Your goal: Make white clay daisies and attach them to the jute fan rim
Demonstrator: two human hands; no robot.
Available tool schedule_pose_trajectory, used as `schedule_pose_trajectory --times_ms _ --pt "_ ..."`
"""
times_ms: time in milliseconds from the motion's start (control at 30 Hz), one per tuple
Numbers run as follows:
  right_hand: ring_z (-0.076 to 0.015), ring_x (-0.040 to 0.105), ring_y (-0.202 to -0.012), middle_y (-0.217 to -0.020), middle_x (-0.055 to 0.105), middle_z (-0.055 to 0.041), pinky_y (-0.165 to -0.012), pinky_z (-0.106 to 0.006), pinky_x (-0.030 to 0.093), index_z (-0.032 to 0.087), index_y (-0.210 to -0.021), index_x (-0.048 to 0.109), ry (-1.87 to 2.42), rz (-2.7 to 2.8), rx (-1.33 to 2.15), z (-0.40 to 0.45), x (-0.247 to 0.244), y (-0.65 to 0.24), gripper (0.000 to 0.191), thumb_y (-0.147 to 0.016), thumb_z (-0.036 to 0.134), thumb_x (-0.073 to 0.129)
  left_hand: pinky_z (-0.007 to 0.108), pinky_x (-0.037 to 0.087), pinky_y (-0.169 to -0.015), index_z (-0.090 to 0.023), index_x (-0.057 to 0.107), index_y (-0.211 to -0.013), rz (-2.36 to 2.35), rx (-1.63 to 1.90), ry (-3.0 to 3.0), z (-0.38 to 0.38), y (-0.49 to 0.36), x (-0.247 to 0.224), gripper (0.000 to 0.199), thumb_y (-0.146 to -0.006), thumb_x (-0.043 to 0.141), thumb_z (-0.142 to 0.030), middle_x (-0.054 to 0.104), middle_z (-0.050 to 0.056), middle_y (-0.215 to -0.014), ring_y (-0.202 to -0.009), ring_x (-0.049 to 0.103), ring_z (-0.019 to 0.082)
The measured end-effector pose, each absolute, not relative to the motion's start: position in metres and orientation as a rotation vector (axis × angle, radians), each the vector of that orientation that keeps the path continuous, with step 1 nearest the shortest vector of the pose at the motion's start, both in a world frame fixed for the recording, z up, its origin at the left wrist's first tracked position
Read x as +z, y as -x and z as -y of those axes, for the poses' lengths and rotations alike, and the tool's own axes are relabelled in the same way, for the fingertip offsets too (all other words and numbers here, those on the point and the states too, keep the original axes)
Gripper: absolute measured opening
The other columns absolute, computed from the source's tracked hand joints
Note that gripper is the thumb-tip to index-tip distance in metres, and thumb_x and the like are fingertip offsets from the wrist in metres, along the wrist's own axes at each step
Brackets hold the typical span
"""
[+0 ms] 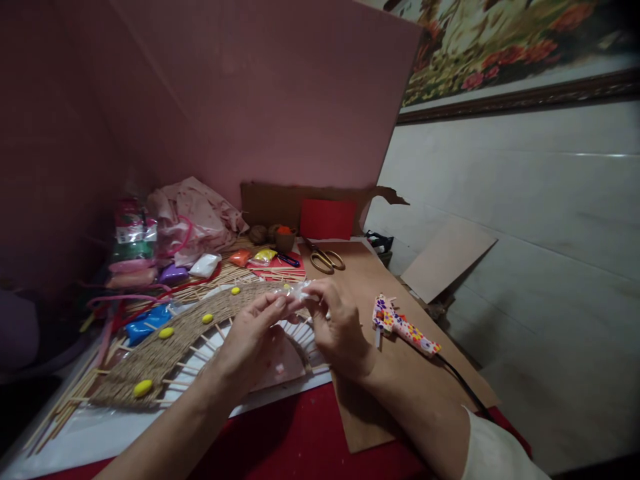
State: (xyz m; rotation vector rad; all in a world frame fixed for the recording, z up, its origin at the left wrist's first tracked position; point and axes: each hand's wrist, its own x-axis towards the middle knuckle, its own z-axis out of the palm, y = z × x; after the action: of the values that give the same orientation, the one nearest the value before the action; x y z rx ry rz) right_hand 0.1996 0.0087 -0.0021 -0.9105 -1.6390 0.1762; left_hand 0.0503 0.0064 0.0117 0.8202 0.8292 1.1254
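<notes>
My left hand and my right hand meet above a fan-shaped piece, both closed on a small clear plastic packet with something whitish in it. Beneath them, the fan shape has a band of woven twine over thin wooden sticks, with several yellow oval pieces such as the one at its lower left. A pink fabric part forms its inner section, partly hidden by my left hand. White sheeting lies under it.
A floral glue gun with a black cord lies on brown board at right. Gold-handled scissors lie farther back. Coloured clay packets, including a blue one, pink cloth and wooden sticks crowd the left. Red card stands behind.
</notes>
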Motion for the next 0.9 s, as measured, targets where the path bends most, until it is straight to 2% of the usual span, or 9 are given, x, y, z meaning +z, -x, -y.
schedule_pose_trajectory --times_ms 133,300,400,467,600,733,833,900 --pt "-0.0116 0.055 -0.065 -0.081 0.056 -0.0006 -0.057 -0.024 0.046 0.021 -0.098 0.049 0.923 1.284 0.294 -0.0114 -0.0011 -0.2001 0.008 -0.09 0.022 0.05 0.017 0.035 -0.052 -0.017 0.063 -0.088 -0.847 1.125 -0.861 -0.0065 -0.0499 0.0094 0.019 -0.077 0.069 -0.031 0.072 0.007 -0.088 -0.076 0.061 0.012" --pt "-0.0131 0.056 -0.069 -0.08 0.059 -0.0012 -0.061 -0.025 0.045 0.02 -0.091 0.054 0.931 1.586 0.241 -0.011 -0.0007 -0.1998 0.006 -0.086 0.019 0.054 0.02 0.038 -0.057 -0.018 0.063 -0.083 -0.778 1.125 -0.864 -0.0053 -0.0505 0.0087 0.014 -0.077 0.068 -0.029 0.071 0.003 -0.089 -0.077 0.06 0.012" --pt "-0.012 0.056 -0.066 -0.08 0.058 -0.0008 -0.058 -0.024 0.045 0.021 -0.096 0.051 0.945 1.377 0.282 -0.0108 -0.002 -0.2002 0.008 -0.089 0.022 0.052 0.021 0.038 -0.058 -0.018 0.062 -0.081 -0.778 1.107 -0.825 -0.0043 -0.0508 0.0115 0.014 -0.076 0.068 -0.029 0.071 0.005 -0.095 -0.08 0.061 0.014" --pt "-0.0121 0.056 -0.067 -0.084 0.058 -0.0015 -0.06 -0.025 0.046 0.021 -0.098 0.051 0.923 1.328 0.224 -0.0108 -0.0029 -0.2004 0.01 -0.089 0.023 0.052 0.022 0.038 -0.058 -0.018 0.061 -0.081 -0.773 1.109 -0.824 -0.0042 -0.0509 0.0126 0.014 -0.076 0.069 -0.029 0.071 0.005 -0.096 -0.081 0.06 0.014" --pt "-0.0137 0.057 -0.073 -0.085 0.061 -0.0026 -0.063 -0.026 0.046 0.021 -0.093 0.056 0.918 1.594 0.147 -0.0101 -0.0044 -0.1999 0.006 -0.088 0.018 0.053 0.022 0.038 -0.061 -0.017 0.062 -0.079 -0.745 1.133 -0.839 -0.0047 -0.0513 0.011 0.013 -0.077 0.068 -0.029 0.071 0.004 -0.093 -0.081 0.06 0.014" --pt "-0.0136 0.057 -0.072 -0.088 0.058 -0.0029 -0.064 -0.027 0.048 0.021 -0.099 0.052 0.906 1.42 0.113 -0.0089 -0.0059 -0.2007 0.013 -0.088 0.017 0.052 0.023 0.04 -0.062 -0.016 0.064 -0.081 -0.757 1.137 -0.801 -0.0058 -0.0515 0.008 0.015 -0.075 0.069 -0.029 0.071 0.007 -0.095 -0.081 0.061 0.015" --pt "-0.0178 0.059 -0.087 -0.093 0.061 -0.0047 -0.074 -0.032 0.05 0.022 -0.098 0.055 0.781 1.692 0.04 -0.0089 -0.0074 -0.2006 0.017 -0.085 0.012 0.052 0.023 0.042 -0.062 -0.014 0.065 -0.079 -0.745 1.177 -0.772 -0.0061 -0.0518 0.0066 0.015 -0.072 0.071 -0.026 0.07 0.006 -0.084 -0.077 0.062 0.015" --pt "-0.0183 0.059 -0.087 -0.09 0.062 -0.0044 -0.075 -0.032 0.05 0.022 -0.096 0.056 0.776 1.788 0.04 -0.009 -0.0079 -0.2002 0.017 -0.085 0.011 0.051 0.023 0.043 -0.061 -0.013 0.065 -0.079 -0.749 1.18 -0.748 -0.0057 -0.0521 0.007 0.016 -0.07 0.072 -0.025 0.069 0.006 -0.08 -0.075 0.062 0.015"
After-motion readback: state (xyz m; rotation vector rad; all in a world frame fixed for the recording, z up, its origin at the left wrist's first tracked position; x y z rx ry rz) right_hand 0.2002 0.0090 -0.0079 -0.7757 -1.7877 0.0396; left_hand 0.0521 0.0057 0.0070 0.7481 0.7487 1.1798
